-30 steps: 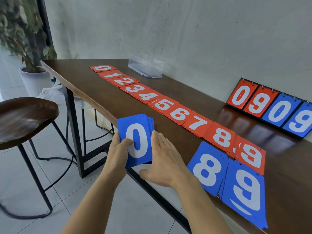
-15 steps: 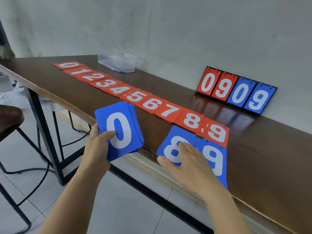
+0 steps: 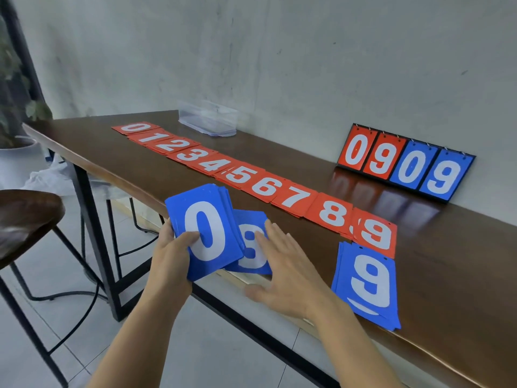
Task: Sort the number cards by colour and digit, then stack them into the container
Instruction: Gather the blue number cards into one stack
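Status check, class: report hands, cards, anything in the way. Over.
Left hand grips blue 0 stack. Right hand flat on blue 8 card. Blue 9 pile on table. Nothing blocks clear container.

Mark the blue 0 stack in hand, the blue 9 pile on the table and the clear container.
blue 0 stack [image 3: 208, 219], head view, top card's face.
blue 9 pile [image 3: 369, 281], head view, white digit on top card.
clear container [image 3: 212, 121], head view, front wall.

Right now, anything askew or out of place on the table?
Yes. The blue 9 pile is fanned, a second digit's curve peeking out below, at the front edge of the table. The red 9 pile overlaps the red 8 pile. The blue 0 stack in the left hand is splayed too.
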{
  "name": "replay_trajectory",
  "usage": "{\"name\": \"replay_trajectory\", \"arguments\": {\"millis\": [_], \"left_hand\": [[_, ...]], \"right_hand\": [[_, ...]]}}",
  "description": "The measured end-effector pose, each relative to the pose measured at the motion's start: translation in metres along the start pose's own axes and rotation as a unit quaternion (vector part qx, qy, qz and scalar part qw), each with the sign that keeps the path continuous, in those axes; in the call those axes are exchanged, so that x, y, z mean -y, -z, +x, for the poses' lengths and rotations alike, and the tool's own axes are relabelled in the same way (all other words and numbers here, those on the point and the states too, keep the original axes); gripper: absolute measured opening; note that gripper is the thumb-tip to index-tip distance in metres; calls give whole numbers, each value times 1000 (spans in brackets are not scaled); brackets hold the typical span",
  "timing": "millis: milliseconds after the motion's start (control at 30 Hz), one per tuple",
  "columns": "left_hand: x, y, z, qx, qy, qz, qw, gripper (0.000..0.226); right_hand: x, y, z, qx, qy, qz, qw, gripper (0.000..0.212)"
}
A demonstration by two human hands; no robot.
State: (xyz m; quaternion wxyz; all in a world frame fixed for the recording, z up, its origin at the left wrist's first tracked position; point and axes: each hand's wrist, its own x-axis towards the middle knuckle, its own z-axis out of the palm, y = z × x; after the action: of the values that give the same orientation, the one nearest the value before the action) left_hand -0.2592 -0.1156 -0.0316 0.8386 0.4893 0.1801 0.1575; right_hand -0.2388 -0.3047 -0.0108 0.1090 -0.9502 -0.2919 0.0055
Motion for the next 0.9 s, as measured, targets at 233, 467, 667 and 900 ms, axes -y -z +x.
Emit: {"name": "replay_trajectory", "arguments": {"millis": [233,467,667,900], "left_hand": [[9,1,5,-5,12,12,1000,36],[26,-3,5,15,28,37,999,44],[26,-6,1,45,14,37,998,44],[24,-9,-2,30,24,33,999,42]], "right_hand": [[-1,20,-10,24,-97,104,990,94],[11,-2,1,18,-58,102,993,93],[30,-8,12,20,-29,35,999,97],[36,-11,9,-4,-27,-24,999,97]]}}
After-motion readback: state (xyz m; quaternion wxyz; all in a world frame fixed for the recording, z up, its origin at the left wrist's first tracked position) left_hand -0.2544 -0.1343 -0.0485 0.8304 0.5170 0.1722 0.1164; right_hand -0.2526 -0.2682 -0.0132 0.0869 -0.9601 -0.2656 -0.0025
